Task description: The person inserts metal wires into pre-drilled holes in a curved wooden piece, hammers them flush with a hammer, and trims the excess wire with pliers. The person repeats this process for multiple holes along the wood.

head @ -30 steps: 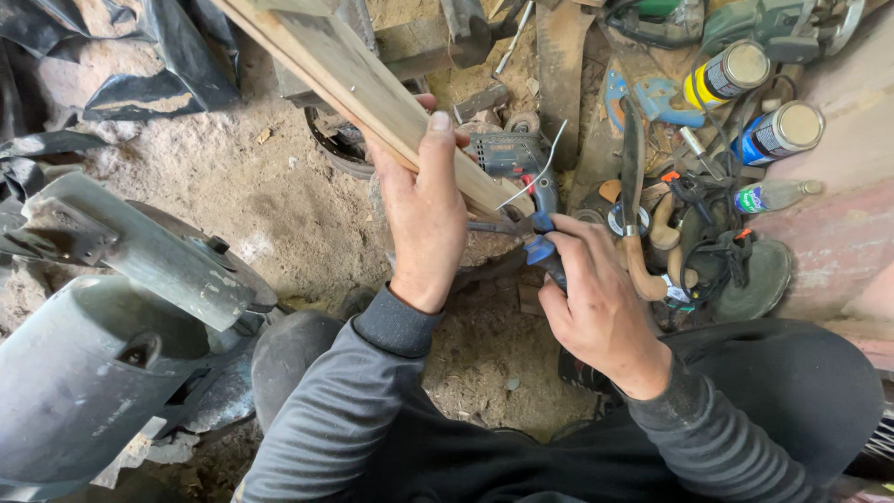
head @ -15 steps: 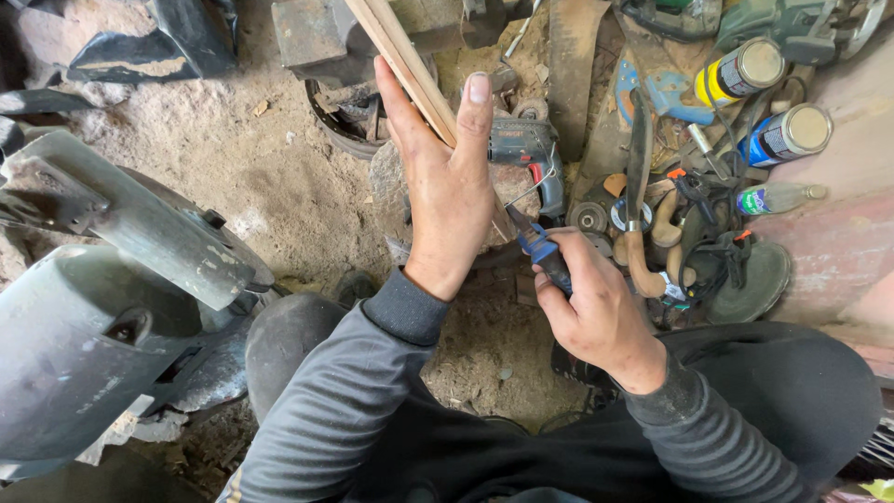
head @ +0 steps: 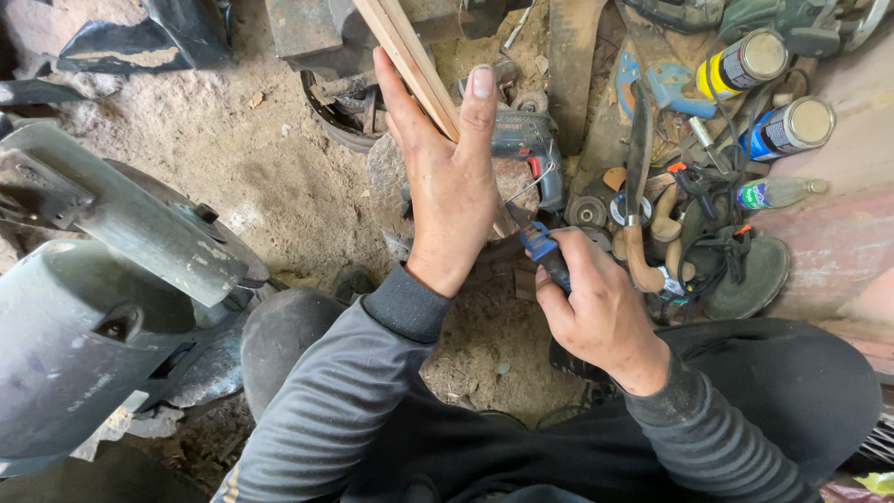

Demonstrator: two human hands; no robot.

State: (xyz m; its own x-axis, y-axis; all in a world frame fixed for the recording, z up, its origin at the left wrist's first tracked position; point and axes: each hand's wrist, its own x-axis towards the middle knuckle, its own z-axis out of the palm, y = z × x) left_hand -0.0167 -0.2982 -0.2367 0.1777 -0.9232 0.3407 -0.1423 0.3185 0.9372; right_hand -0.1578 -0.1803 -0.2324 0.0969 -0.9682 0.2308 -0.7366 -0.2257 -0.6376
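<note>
At two o'clock: yellow-and-black labelled spray can (head: 742, 62), lying beside blue-labelled spray can (head: 788, 128). Just below, small clear bottle (head: 775, 193) with green-blue label.

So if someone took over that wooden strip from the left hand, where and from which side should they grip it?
Probably on the bare length above the left hand, near the top of the picture. The wooden strip is long, thin and flat and slants up to the left, so coming from its left side with fingers across its width looks safest. Its lower end is crowded by the right hand holding a blue-handled tool.
</note>
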